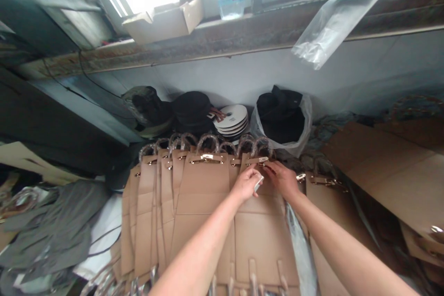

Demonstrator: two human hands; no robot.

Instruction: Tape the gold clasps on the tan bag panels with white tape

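Several flat tan handbag panels with plastic-wrapped handles and metal clasps lie overlapped in front of me. My left hand [247, 184] is closed, with a small whitish piece [258, 182] between its fingers; its kind is too small to make out. It sits over the upper part of a tan handbag panel [260, 236]. Just right of it, my right hand [281, 177] has its fingertips pinched at the end of that panel's strap [257, 161], beside the metal clasp [264, 159]. The exact grip is partly hidden by the fingers.
Behind the panels stand white spools [231, 118], black rolls [191, 106] and a clear bag of black material [282, 118]. More tan panels [391, 162] are stacked at right. Grey cloth [58, 226] lies at left. A cardboard box [164, 21] rests on the ledge.
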